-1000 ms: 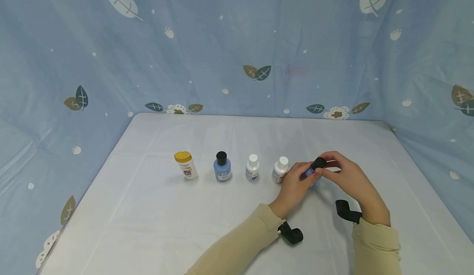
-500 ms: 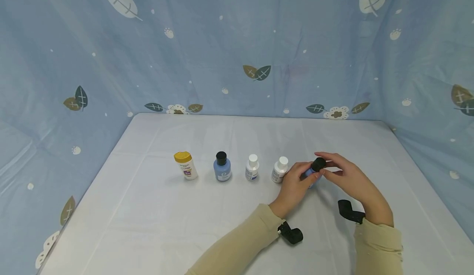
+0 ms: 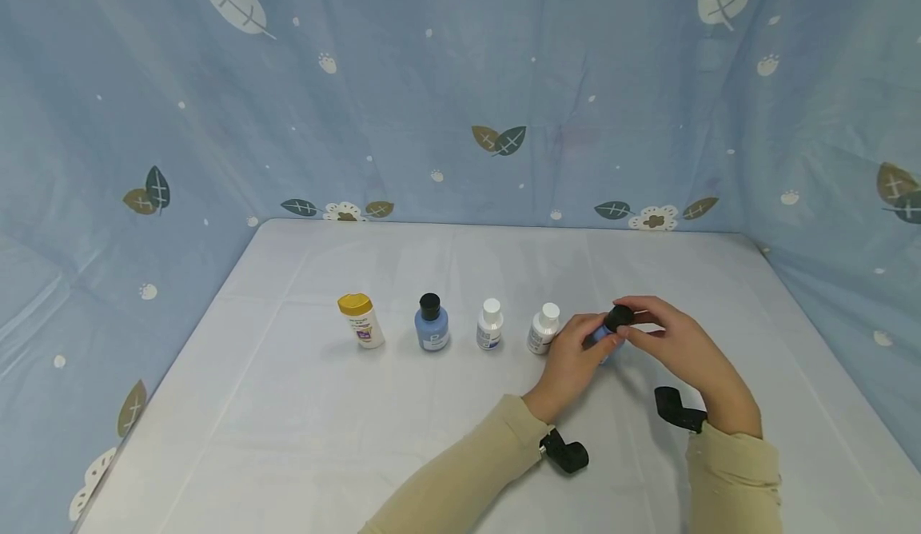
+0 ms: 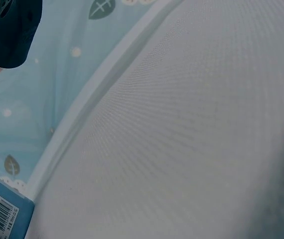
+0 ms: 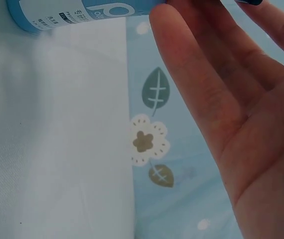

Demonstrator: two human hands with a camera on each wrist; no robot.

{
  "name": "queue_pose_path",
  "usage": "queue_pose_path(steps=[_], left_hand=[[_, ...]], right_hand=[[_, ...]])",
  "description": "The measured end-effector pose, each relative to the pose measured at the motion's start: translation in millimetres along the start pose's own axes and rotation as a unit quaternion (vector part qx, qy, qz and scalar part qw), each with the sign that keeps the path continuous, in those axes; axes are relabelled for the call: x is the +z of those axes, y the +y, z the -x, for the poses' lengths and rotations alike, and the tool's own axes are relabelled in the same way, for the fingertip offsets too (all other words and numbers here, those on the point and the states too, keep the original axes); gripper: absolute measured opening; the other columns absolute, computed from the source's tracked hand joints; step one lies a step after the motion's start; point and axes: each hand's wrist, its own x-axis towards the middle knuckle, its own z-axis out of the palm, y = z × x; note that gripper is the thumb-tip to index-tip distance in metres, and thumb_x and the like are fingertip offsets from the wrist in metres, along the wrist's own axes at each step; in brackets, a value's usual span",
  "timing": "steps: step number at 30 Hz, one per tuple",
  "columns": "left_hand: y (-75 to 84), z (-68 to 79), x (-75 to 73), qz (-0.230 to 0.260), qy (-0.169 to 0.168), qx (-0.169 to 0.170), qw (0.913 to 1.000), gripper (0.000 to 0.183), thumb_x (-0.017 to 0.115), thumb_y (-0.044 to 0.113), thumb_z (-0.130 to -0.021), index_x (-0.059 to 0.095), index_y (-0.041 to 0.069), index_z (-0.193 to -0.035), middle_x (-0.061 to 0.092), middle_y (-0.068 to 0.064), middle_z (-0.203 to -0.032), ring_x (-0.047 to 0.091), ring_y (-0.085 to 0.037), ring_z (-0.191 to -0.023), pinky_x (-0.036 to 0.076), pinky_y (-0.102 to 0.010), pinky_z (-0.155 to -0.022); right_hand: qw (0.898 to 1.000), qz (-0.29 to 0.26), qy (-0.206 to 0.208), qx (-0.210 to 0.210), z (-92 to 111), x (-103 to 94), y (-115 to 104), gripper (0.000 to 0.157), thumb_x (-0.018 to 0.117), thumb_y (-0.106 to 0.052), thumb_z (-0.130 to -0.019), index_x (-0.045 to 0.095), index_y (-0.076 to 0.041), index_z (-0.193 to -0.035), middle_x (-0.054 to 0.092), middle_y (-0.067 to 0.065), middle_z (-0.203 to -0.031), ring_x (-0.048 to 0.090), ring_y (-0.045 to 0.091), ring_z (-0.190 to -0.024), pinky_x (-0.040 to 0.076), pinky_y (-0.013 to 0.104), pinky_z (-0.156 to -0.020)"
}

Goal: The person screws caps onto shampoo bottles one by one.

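A blue bottle (image 3: 601,334) with a black cap (image 3: 619,316) stands at the right end of a row on the table. My left hand (image 3: 571,364) grips its body from the left. With thumb and fingers, my right hand (image 3: 675,346) pinches the cap. In the right wrist view, the bottle's lettered label (image 5: 82,11) shows along the top edge, beside the right hand (image 5: 261,144). The left wrist view catches the bottle's barcode side (image 4: 25,214) in its lower left corner. The left fingers hide much of the bottle's body in the head view.
Left of the hands stand two white bottles, one (image 3: 543,329) close to the left fingers and one (image 3: 490,324) farther off. Beyond them are another blue bottle (image 3: 432,324) and a yellow-capped white bottle (image 3: 362,321). A blue patterned curtain (image 3: 460,86) surrounds the white table (image 3: 324,438).
Half a second ago the right hand's fingers were spread wider around the cap; now they have closed in on it again. The left hand and the other bottles stay put.
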Motion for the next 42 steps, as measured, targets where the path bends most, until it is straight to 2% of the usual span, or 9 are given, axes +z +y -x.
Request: queue_pose_path(steps=[7, 26, 29, 33, 37, 42], left_hand=[[0.1, -0.5, -0.1, -0.003, 0.004, 0.003, 1.0, 0.037, 0.058, 0.037, -0.084, 0.06, 0.019, -0.117, 0.055, 0.008, -0.107, 0.049, -0.001, -0.099, 0.04, -0.017, -0.083], [-0.6, -0.1, -0.3, -0.012, -0.003, -0.004, 0.9999, 0.037, 0.057, 0.035, -0.085, 0.059, 0.018, -0.118, 0.055, 0.006, -0.108, 0.05, -0.002, -0.1, 0.04, -0.017, -0.083], [-1.5, -0.2, -0.4, -0.011, -0.004, 0.001, 0.9999, 0.037, 0.057, 0.034, -0.086, 0.059, 0.017, -0.118, 0.054, 0.006, -0.109, 0.05, -0.002, -0.1, 0.04, -0.017, -0.082], [-1.9, 0.2, -0.4, -0.012, -0.005, 0.007, 0.9999, 0.038, 0.056, 0.035, -0.086, 0.058, 0.016, -0.119, 0.054, 0.005, -0.109, 0.05, -0.002, -0.1, 0.04, -0.017, -0.082], [-1.1, 0.2, -0.2, -0.01, -0.002, 0.007, 0.9999, 0.037, 0.057, 0.037, -0.085, 0.059, 0.018, -0.118, 0.055, 0.007, -0.107, 0.05, -0.001, -0.099, 0.04, -0.017, -0.083], [-0.2, -0.5, -0.1, -0.005, 0.0, 0.002, 1.0, 0.035, 0.058, 0.036, -0.085, 0.06, 0.02, -0.116, 0.055, 0.008, -0.106, 0.05, 0.0, -0.097, 0.04, -0.017, -0.081]], right_hand=[[1.0, 0.012, 0.019, 0.001, -2.7, 3.7, 0.1, 0.043, 0.059, -0.036, -0.085, 0.05, -0.013, -0.12, 0.053, 0.006, -0.113, 0.051, 0.026, -0.103, 0.042, 0.048, -0.08], [0.999, 0.016, 0.028, 0.016, -4.5, 6.4, -2.5, 0.042, 0.06, -0.041, -0.082, 0.05, -0.012, -0.112, 0.055, 0.006, -0.107, 0.05, 0.024, -0.102, 0.039, 0.046, -0.081], [0.999, 0.016, 0.025, 0.023, -4.6, 6.2, -3.7, 0.045, 0.06, -0.042, -0.082, 0.049, -0.011, -0.112, 0.055, 0.008, -0.108, 0.05, 0.026, -0.103, 0.039, 0.047, -0.082], [0.999, 0.014, 0.013, 0.028, -4.0, 5.2, -3.9, 0.054, 0.061, -0.042, -0.081, 0.044, -0.011, -0.123, 0.05, 0.011, -0.116, 0.049, 0.028, -0.105, 0.04, 0.049, -0.082], [1.0, 0.005, -0.005, 0.012, -1.9, 2.3, 0.3, 0.059, 0.06, -0.036, -0.084, 0.036, -0.017, -0.134, 0.043, 0.012, -0.124, 0.048, 0.03, -0.108, 0.042, 0.048, -0.081], [0.999, -0.014, -0.016, -0.036, 0.6, -0.6, 4.0, 0.048, 0.053, -0.016, -0.09, 0.036, -0.017, -0.135, 0.042, 0.011, -0.13, 0.048, 0.03, -0.109, 0.038, 0.052, -0.083]])
